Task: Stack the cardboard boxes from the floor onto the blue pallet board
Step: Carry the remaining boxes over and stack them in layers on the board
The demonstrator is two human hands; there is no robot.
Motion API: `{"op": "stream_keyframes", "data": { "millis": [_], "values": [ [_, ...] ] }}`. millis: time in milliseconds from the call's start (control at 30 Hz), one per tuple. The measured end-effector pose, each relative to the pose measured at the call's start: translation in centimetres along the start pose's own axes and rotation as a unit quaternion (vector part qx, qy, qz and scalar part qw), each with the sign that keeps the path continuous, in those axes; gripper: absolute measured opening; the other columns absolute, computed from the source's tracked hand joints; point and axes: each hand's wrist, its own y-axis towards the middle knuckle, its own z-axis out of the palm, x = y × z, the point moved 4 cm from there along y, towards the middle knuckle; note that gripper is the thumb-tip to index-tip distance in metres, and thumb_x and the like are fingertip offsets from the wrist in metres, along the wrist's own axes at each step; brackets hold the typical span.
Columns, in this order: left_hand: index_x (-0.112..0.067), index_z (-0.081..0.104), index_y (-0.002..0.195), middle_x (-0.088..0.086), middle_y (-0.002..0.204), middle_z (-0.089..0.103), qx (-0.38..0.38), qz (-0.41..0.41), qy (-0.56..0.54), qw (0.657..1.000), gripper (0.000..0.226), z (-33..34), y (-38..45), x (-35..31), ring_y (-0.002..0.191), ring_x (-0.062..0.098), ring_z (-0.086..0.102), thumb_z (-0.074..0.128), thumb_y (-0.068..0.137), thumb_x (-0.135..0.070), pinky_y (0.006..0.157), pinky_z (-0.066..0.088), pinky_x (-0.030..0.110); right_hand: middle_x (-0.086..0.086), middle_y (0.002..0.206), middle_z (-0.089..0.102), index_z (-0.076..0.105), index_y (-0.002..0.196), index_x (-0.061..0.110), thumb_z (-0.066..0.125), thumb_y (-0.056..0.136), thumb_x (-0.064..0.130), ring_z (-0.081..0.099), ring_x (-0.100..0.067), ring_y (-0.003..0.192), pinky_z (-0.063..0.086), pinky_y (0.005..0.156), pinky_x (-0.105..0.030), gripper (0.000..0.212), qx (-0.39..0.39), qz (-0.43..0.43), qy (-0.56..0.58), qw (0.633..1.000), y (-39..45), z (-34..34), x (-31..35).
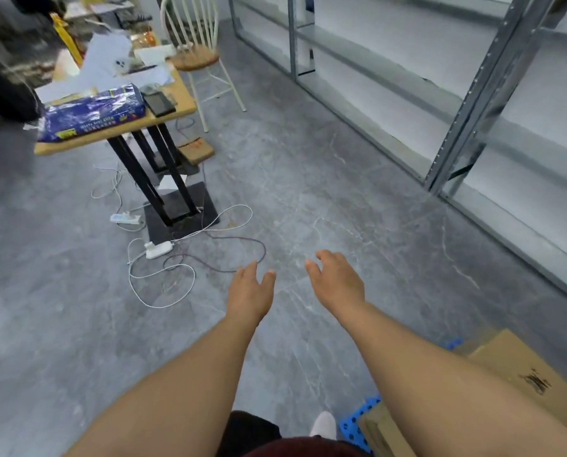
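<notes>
Now both out front over grey marbled floor (308, 179), holding nothing: left hand (251, 293) with fingers loosely spread, right hand (336, 280) likewise relaxed and wide. Just beyond, white cables and a white power strip (158, 249) on the floor. Further left, wooden worktop (176, 94) carrying a blue plastic package (92, 112). Lower right, under the right forearm, brown cardboard boxes (519, 367) on a blue perforated pallet board (353, 423). Grey metal shelving (456, 103) along the right.
</notes>
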Motion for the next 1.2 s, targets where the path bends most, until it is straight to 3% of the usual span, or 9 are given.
{"op": "stream_keyframes", "data": {
  "millis": [167,400,767,1200],
  "values": [
    [-0.010,0.025,0.146,0.010,0.154,0.021,-0.009,-0.012,0.001,1.000,0.062,-0.5,6.1,-1.7,0.142,0.021,0.018,0.045,0.094,-0.039,0.113,0.017,0.033,-0.006,0.136,0.042,0.038,0.137,0.018,0.038,0.096,0.041,0.050,-0.027,0.117,0.041,0.090,-0.037,0.047,0.026,-0.007,-0.008,1.000,5.9,0.9,2.3],
    [-0.010,0.026,0.146,0.010,0.153,0.025,-0.003,-0.014,0.001,1.000,0.063,-1.4,18.1,-4.4,0.141,0.023,0.022,0.045,0.094,-0.040,0.112,0.018,0.033,-0.007,0.134,0.043,0.043,0.132,0.016,0.033,0.097,0.043,0.051,-0.028,0.115,0.041,0.089,-0.037,0.045,0.023,0.012,-0.024,0.999,17.4,0.9,5.3],
    [-0.011,0.024,0.146,0.010,0.155,0.019,0.007,0.027,-0.018,0.999,0.063,-7.9,40.1,-11.1,0.143,0.022,0.017,0.044,0.094,-0.040,0.114,0.015,0.034,-0.006,0.140,0.041,0.040,0.138,0.018,0.032,0.098,0.045,0.048,-0.027,0.121,0.038,0.096,-0.038,0.049,-0.008,0.022,-0.014,1.000,36.8,-0.7,16.5],
    [-0.011,0.020,0.147,0.010,0.156,0.015,0.019,-0.003,-0.032,0.999,0.061,-9.5,55.7,-14.7,0.144,0.022,0.014,0.041,0.096,-0.038,0.114,0.015,0.034,-0.006,0.139,0.042,0.039,0.138,0.018,0.031,0.098,0.045,0.047,-0.026,0.121,0.038,0.093,-0.036,0.049,0.018,0.018,-0.045,0.999,52.9,-0.4,21.2]
  ]
}}
